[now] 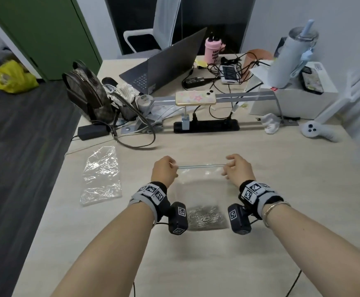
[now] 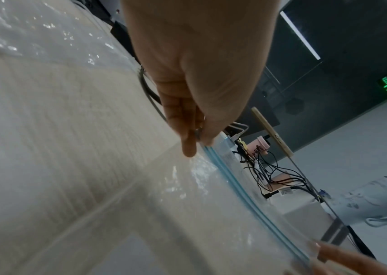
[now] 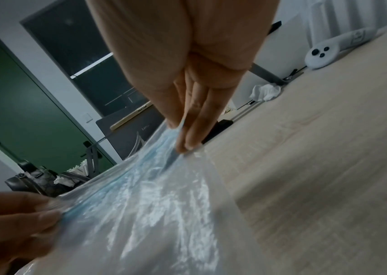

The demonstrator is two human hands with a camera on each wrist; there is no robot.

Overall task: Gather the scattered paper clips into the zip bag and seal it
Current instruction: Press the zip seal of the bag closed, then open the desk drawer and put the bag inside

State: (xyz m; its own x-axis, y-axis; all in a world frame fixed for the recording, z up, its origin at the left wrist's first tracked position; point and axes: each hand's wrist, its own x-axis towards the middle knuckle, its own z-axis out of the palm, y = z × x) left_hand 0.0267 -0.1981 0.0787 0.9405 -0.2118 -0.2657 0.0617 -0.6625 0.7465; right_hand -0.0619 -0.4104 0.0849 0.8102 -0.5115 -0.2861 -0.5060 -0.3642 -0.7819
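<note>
Already the clips [image 1: 205, 217] lie heaped inside the bag [image 1: 198, 185], lower centre. Left hand [image 1: 164, 170] and right hand [image 1: 238, 169] pinch its zip [image 1: 202, 166] ends; whether it is sealed, I cannot tell.

We see a pale wooden table [image 1: 249, 243], our zip bag [image 1: 200, 189] lying mid-table, crumpled clear plastic [image 1: 101, 174] left of it, power strip [image 1: 207, 126] beyond it.
</note>
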